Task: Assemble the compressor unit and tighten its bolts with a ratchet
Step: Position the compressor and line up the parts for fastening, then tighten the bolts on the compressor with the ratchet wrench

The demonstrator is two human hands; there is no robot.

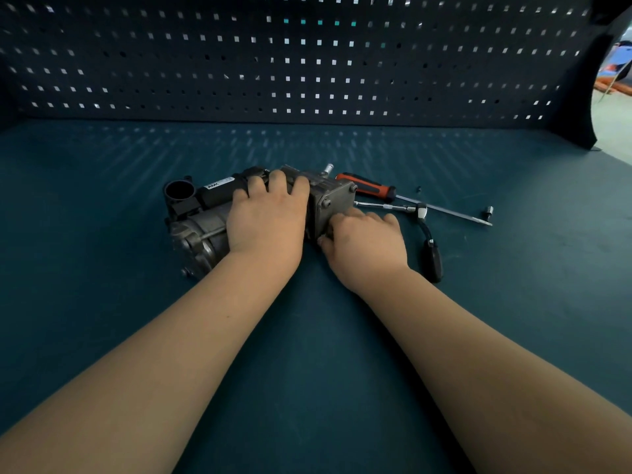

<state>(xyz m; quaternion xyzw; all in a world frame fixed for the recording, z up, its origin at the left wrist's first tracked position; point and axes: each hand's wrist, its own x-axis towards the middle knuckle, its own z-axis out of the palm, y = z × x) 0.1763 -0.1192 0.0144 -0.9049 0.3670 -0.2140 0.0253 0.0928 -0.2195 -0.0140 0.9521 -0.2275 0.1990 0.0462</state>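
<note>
The grey and black compressor unit [208, 213] lies on its side on the blue-green bench mat, a little left of centre. My left hand [268, 217] lies over its middle with the fingers curled over the top edge, gripping it. At the unit's square grey end cover [337, 200], which shows two bolt heads, my right hand [366, 241] has its fingers curled against the cover's lower near corner; what they touch is hidden. The ratchet [425, 230], black handle toward me, lies on the mat just right of my right hand.
An orange and black screwdriver [372, 189] lies behind the ratchet, its long shaft pointing right. A small socket [488, 211] stands at the far right. A dark pegboard wall [307, 63] closes off the back of the bench.
</note>
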